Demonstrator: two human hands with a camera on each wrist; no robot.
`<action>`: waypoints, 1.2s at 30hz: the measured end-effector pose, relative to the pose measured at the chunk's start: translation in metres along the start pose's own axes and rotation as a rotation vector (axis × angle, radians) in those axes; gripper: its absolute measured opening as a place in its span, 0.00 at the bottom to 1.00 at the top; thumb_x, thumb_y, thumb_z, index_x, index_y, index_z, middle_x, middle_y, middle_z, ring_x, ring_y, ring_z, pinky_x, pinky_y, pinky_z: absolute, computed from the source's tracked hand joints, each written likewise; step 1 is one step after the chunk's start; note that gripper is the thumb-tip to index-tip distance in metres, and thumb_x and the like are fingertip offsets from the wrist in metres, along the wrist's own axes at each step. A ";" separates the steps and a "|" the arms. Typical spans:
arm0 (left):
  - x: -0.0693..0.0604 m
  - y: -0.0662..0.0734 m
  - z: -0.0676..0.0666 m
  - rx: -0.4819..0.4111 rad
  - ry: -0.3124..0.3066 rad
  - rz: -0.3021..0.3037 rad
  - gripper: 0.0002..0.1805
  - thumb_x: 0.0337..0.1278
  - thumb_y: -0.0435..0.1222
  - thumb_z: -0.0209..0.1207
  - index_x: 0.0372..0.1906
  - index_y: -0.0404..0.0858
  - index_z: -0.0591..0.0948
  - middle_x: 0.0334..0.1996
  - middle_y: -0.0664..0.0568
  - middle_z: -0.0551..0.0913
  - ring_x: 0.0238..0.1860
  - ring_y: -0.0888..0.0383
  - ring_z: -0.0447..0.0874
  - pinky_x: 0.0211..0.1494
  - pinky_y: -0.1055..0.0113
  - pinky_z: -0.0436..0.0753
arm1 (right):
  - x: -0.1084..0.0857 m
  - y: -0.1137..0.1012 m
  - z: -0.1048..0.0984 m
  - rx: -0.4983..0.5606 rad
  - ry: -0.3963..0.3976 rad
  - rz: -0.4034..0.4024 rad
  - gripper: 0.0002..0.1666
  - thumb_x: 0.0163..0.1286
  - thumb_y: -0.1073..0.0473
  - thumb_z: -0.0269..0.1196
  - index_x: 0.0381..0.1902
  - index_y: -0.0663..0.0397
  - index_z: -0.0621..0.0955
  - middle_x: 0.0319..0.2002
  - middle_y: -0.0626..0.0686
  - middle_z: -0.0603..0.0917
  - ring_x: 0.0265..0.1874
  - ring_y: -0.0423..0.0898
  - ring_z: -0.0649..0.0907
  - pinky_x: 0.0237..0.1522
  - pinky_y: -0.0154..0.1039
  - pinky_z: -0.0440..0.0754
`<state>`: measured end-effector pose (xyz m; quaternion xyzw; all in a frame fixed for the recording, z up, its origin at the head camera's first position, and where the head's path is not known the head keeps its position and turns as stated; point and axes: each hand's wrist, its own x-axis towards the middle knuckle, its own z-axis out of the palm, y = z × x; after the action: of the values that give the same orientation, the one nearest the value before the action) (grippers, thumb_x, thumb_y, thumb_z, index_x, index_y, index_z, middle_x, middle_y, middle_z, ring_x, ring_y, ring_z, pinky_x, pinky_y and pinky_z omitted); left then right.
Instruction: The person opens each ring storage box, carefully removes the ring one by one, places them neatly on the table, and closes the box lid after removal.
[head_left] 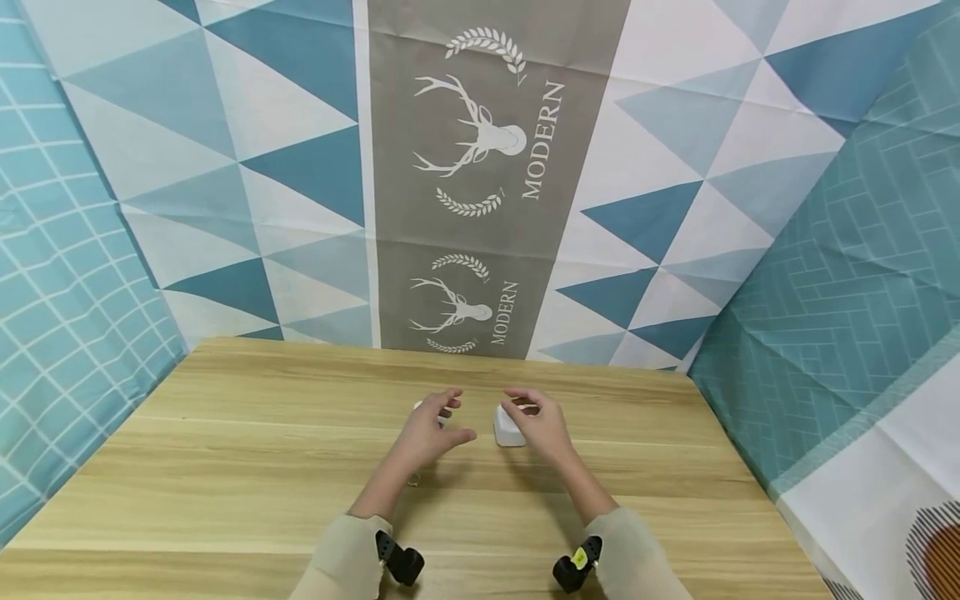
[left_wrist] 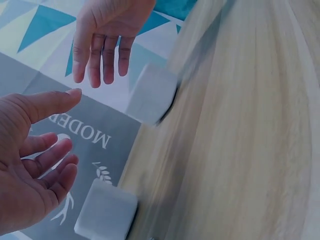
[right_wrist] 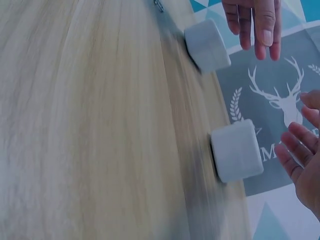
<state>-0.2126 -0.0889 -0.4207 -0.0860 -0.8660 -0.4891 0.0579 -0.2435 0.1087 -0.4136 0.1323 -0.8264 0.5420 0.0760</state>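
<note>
Two white, rounded square objects stand apart on the wooden table. My left hand (head_left: 431, 429) hovers over the left object (left_wrist: 106, 211), hiding most of it in the head view. Above and beside the right white object (head_left: 508, 427) is my right hand (head_left: 542, 423). Both hands hold nothing; their fingers are loosely bent, with thumbs apart from the fingers. In the right wrist view the left object (right_wrist: 206, 46) and the right object (right_wrist: 237, 151) both show clear of the fingers.
A small metal ring-like item (head_left: 414, 480) lies on the wooden table (head_left: 247, 467), nearer me than the left object. Patterned cloth (head_left: 300, 167) hangs behind the table, with teal cloth (head_left: 847, 292) on the right and blue checked cloth (head_left: 60, 250) on the left.
</note>
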 end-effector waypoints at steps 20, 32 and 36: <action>0.004 -0.004 0.032 -0.042 -0.050 0.015 0.37 0.44 0.37 0.69 0.63 0.33 0.69 0.50 0.39 0.77 0.49 0.44 0.76 0.49 0.55 0.79 | 0.004 0.037 -0.017 -0.011 0.041 -0.047 0.15 0.59 0.60 0.67 0.45 0.56 0.83 0.47 0.56 0.84 0.43 0.51 0.82 0.44 0.33 0.80; 0.007 -0.001 0.050 -0.044 -0.037 0.037 0.38 0.44 0.37 0.69 0.63 0.31 0.69 0.50 0.39 0.76 0.49 0.44 0.77 0.50 0.54 0.79 | 0.002 0.044 -0.021 -0.024 0.015 -0.008 0.18 0.59 0.60 0.67 0.47 0.62 0.81 0.48 0.57 0.83 0.45 0.51 0.81 0.45 0.35 0.80; 0.008 -0.001 0.056 -0.044 -0.021 0.041 0.38 0.43 0.38 0.70 0.62 0.31 0.69 0.49 0.39 0.77 0.48 0.44 0.77 0.49 0.55 0.80 | 0.002 0.046 -0.020 -0.006 -0.003 0.007 0.20 0.60 0.60 0.66 0.50 0.63 0.80 0.50 0.59 0.81 0.47 0.54 0.80 0.48 0.44 0.80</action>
<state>-0.2215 -0.0405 -0.4493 -0.1101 -0.8537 -0.5058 0.0566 -0.2594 0.1446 -0.4454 0.1300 -0.8286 0.5397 0.0731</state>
